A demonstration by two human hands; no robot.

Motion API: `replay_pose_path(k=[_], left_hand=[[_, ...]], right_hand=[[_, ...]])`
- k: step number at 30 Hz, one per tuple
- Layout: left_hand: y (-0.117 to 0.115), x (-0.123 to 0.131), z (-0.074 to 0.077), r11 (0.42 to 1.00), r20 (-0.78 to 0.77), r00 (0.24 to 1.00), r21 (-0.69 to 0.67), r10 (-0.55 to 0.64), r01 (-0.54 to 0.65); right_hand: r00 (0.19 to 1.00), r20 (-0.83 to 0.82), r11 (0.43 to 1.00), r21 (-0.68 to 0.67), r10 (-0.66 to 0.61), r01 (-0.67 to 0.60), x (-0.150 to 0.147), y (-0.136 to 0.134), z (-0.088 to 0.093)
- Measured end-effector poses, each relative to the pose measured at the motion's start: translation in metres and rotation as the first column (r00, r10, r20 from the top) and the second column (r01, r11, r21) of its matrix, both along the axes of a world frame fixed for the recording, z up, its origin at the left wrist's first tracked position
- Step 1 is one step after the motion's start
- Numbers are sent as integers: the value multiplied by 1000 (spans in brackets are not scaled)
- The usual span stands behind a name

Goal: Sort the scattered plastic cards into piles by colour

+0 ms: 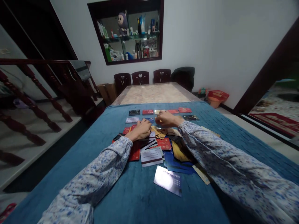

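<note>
My left hand (141, 129) rests low over a heap of plastic cards, its fingers curled down; whatever is under the fingertips is hidden. Just beyond it lies a blue card (149, 120). Farther right, my right hand (167, 119) has its fingers closed at a yellow card (158, 119), mostly covered by the hand. Beneath my wrists the heap holds red cards (164, 143), a white card with a dark stripe (151, 156), gold cards (160, 133) and blue cards (177, 164). A shiny silver card (167, 180) lies apart, nearest to me.
Cards form two rows beyond the heap, including a black card (134, 112), red cards (148, 112), a white card (132, 120) and another black card (191, 117). A blue cloth (112, 124) covers the near part of the table (151, 93). Chairs (140, 77) stand behind it.
</note>
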State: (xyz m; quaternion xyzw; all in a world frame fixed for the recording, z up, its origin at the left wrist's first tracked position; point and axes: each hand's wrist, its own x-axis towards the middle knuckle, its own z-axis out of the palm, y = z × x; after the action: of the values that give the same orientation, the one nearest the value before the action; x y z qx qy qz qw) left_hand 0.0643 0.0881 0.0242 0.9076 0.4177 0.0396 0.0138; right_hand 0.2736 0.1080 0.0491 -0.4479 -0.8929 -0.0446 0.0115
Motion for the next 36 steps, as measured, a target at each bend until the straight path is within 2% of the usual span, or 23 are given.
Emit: replay_pose_path(k=[6, 12, 19, 28, 33, 36], left_hand=[[-15, 12, 2, 1000, -38, 999, 0, 0, 0], [-29, 20, 3, 997, -42, 999, -72, 0, -3], [-37, 30, -3, 999, -25, 998, -12, -52, 52], [-39, 38, -12, 995, 48, 994, -38, -95, 97], [-37, 36, -16, 993, 106, 991, -74, -79, 87], [-38, 35, -18, 994, 160, 984, -63, -75, 86]], right_hand=[[992, -61, 994, -22, 109, -110, 10, -13, -13], [985, -101, 986, -74, 140, -147, 9, -27, -24], [980, -131, 986, -65, 147, -156, 24, -31, -30], [972, -171, 986, -27, 160, -167, 50, -35, -40], [975, -188, 993, -8, 114, -118, 58, -36, -48], [972, -187, 990, 3, 139, -141, 61, -39, -47]])
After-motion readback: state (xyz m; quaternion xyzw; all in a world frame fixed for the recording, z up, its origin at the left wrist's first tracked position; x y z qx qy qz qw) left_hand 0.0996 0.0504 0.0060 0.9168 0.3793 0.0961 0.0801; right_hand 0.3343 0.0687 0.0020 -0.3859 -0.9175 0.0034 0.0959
